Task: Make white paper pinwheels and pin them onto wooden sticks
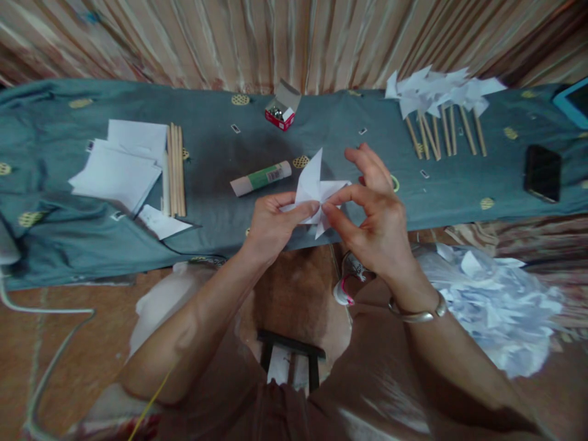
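Note:
A folded white paper pinwheel (315,184) is held over the near edge of the teal cloth-covered table (211,153). My left hand (271,223) pinches its lower left part with closed fingers. My right hand (374,214) pinches its centre between thumb and forefinger, the other fingers raised. A metal bangle sits on my right wrist.
A glue stick (261,178) lies left of the pinwheel. A small red box of pins (281,114) stands open behind. White paper sheets (122,165) and wooden sticks (175,168) lie left. Finished pinwheels on sticks (441,104) and a black phone (542,173) lie right. Paper scraps (496,306) pile on the floor.

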Tool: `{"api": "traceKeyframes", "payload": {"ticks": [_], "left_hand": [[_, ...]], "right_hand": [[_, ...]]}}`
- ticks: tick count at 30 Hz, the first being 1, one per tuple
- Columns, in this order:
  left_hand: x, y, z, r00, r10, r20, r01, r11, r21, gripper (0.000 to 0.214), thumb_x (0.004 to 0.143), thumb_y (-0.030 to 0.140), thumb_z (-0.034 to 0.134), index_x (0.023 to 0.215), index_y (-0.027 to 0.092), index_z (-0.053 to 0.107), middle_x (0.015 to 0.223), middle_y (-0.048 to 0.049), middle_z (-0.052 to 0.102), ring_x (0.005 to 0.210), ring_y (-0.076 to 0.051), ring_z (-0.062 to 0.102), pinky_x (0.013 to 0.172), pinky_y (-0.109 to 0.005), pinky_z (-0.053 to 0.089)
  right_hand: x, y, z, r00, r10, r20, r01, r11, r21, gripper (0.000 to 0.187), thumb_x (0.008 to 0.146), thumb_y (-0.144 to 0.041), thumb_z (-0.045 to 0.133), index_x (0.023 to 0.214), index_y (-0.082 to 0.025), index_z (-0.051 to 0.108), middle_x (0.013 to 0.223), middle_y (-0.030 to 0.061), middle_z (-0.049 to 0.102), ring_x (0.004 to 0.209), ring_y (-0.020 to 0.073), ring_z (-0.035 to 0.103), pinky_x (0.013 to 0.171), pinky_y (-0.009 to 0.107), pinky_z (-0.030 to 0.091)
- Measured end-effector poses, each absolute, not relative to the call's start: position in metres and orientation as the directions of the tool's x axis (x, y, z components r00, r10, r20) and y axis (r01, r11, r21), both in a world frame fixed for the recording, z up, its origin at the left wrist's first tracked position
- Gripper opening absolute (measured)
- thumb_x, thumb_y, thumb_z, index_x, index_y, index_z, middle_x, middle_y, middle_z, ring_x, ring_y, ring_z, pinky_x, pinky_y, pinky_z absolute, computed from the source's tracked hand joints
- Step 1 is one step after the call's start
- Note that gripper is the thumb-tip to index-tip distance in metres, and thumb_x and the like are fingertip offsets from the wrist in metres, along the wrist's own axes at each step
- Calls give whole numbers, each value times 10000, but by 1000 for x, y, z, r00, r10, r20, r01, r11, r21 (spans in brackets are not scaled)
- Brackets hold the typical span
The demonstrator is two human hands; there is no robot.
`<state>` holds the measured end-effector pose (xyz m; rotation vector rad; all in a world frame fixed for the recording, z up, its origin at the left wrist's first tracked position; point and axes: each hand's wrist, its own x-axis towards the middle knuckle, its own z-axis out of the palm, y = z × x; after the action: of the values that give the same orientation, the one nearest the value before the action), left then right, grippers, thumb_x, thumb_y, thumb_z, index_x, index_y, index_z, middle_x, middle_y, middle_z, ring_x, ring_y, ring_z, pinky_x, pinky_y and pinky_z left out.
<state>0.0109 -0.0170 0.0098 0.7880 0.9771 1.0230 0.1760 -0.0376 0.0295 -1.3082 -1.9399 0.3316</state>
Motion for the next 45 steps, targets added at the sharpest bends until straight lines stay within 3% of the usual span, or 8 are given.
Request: {"api": "traceKeyframes", "payload": {"ticks": [5, 18, 27, 33, 39, 45], "left_hand": [[11, -18, 9, 202, 941, -272, -323, 326, 888, 203, 595, 301, 819, 710, 153, 739, 690, -8, 710, 651, -162, 644, 688, -301, 533], [11, -18, 7, 150, 963, -222, -266, 256, 929, 185, 598, 303, 820, 690, 156, 755, 674, 1, 707, 635, -145, 620, 667, -259, 497], [10, -16, 5, 153, 972, -176, -242, 210, 947, 170, 608, 296, 810, 675, 151, 750, 626, 18, 680, 591, -117, 580, 647, -241, 484], [12, -16, 5, 121, 981, -154, -230, 178, 957, 157, 621, 281, 790, 647, 138, 730, 607, 21, 663, 569, -98, 551, 601, -217, 455], [13, -15, 5, 113, 961, -252, -320, 275, 907, 192, 594, 293, 801, 702, 145, 744, 654, 10, 696, 587, -116, 592, 632, -256, 506], [9, -12, 10, 109, 932, -347, -475, 355, 805, 318, 512, 309, 868, 756, 137, 759, 740, -24, 743, 660, -148, 653, 696, -302, 557]], "right_hand": [[176, -36, 27, -188, 864, 468, 676, 459, -576, 181, 877, -465, 597, 891, -289, 640, 1504, -42, 437, 1473, 324, 273, 1210, 626, 210], [174, -37, 27, -189, 842, 505, 718, 470, -514, 135, 888, -416, 596, 887, -288, 637, 1469, -22, 480, 1448, 321, 328, 1184, 628, 281], [175, -37, 27, -194, 860, 471, 697, 459, -551, 134, 899, -391, 587, 950, -283, 648, 1511, -26, 427, 1474, 311, 268, 1212, 617, 208], [176, -37, 26, -212, 862, 460, 719, 456, -524, 152, 913, -378, 564, 965, -264, 650, 1520, -28, 414, 1474, 299, 270, 1211, 593, 221], [172, -37, 29, -156, 870, 468, 716, 425, -553, 174, 899, -417, 580, 954, -272, 658, 1506, -11, 439, 1462, 298, 301, 1212, 559, 241], [171, -36, 38, -4, 883, 470, 676, 348, -649, 177, 878, -401, 615, 951, -247, 663, 1391, 53, 560, 1379, 279, 441, 1157, 577, 312]]}}
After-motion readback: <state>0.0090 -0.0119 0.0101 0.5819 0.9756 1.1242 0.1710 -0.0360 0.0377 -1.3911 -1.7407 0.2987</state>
